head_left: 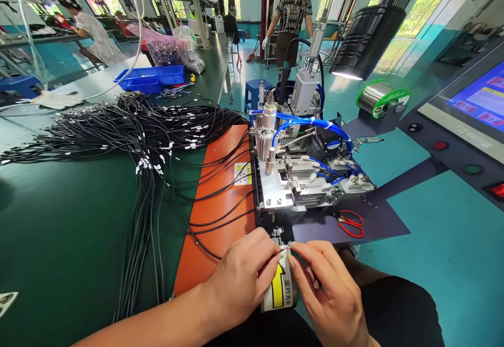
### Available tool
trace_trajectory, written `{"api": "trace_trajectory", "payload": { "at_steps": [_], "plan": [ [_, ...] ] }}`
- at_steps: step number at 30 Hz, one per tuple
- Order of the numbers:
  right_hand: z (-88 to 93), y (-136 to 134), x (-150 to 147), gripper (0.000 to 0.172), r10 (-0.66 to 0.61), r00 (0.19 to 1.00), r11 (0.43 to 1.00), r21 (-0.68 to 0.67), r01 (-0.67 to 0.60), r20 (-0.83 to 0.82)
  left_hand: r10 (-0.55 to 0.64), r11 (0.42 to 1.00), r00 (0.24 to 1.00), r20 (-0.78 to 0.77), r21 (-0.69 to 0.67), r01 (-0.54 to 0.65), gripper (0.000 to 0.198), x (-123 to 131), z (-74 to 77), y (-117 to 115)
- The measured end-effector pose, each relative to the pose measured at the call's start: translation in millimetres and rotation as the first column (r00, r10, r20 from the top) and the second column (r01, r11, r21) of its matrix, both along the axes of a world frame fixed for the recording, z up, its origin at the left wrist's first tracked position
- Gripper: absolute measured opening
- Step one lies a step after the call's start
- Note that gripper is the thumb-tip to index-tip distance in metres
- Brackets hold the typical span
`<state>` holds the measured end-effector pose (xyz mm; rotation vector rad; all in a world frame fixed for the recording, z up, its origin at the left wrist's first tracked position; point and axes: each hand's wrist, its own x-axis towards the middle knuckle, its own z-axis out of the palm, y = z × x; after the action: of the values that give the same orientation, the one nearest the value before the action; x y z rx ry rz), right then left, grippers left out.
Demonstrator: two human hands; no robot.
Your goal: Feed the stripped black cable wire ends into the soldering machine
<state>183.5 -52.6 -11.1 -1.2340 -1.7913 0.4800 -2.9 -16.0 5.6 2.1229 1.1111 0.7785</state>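
My left hand (pixel 244 273) is closed in a pinch on the end of a black cable, most of it hidden by the fingers. From the pinch, thin coloured wires (pixel 289 244) reach toward my right hand (pixel 333 284), whose thumb and forefinger are closed on their tips. Both hands are above the rounded front end of a machine's track, which bears a yellow arrow label (pixel 277 290). Just beyond the fingers is the machine (pixel 283 179), with metal cylinders and blue air tubes. Several black cables cross the orange plate (pixel 216 179) to its track.
A large bundle of black cables (pixel 142 126) covers much of the green table (pixel 79 221) at left. Red-handled scissors (pixel 352 224) lie on the dark plate at right. A solder spool (pixel 381 99), black lamp (pixel 368 40) and control panel (pixel 468 126) stand beyond. A person (pixel 293 16) stands behind the machine.
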Motion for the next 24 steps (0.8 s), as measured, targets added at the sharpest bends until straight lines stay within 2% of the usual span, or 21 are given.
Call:
{"api": "trace_trajectory", "payload": {
  "at_steps": [9, 11, 13, 15, 17, 20, 24],
  "plan": [
    [-7.7, 2, -12, 0.014, -0.018, 0.999, 1.000, 0.001, 0.019, -0.044, 0.013, 1.000, 0.999, 0.035, -0.027, -0.012, 0.016, -3, -1.9, 0],
    [-3.4, 4, -7, 0.009, -0.023, 0.994, 0.997, -0.073, 0.016, -0.104, 0.015, 1.000, 0.999, 0.034, -0.024, -0.014, 0.017, -2, -2.0, 0],
    [2.4, 10, 1, 0.006, -0.078, 0.982, 0.977, -0.207, 0.042, -0.171, 0.003, 1.000, 1.000, 0.030, -0.015, -0.002, 0.018, -2, -2.2, 0],
    [7.9, 17, 10, 0.010, -0.119, 0.969, 0.935, -0.353, 0.036, -0.217, -0.013, 1.000, 1.000, 0.021, -0.006, 0.013, 0.018, -2, -2.5, 0],
    [12.2, 23, 15, 0.015, -0.097, 0.965, 0.886, -0.464, -0.029, -0.245, -0.024, 1.000, 1.000, 0.011, 0.002, 0.024, 0.019, -2, -2.9, -1],
    [17.4, 28, 17, 0.021, -0.028, 0.969, 0.834, -0.540, -0.113, -0.246, -0.031, 0.999, 1.000, -0.003, 0.009, 0.031, 0.020, -3, -2.9, -1],
    [22.6, 30, 12, 0.025, 0.030, 0.983, 0.821, -0.556, -0.129, -0.183, -0.042, 0.999, 0.999, -0.027, 0.015, 0.042, 0.021, -2, -1.6, 0]
  ]
}}
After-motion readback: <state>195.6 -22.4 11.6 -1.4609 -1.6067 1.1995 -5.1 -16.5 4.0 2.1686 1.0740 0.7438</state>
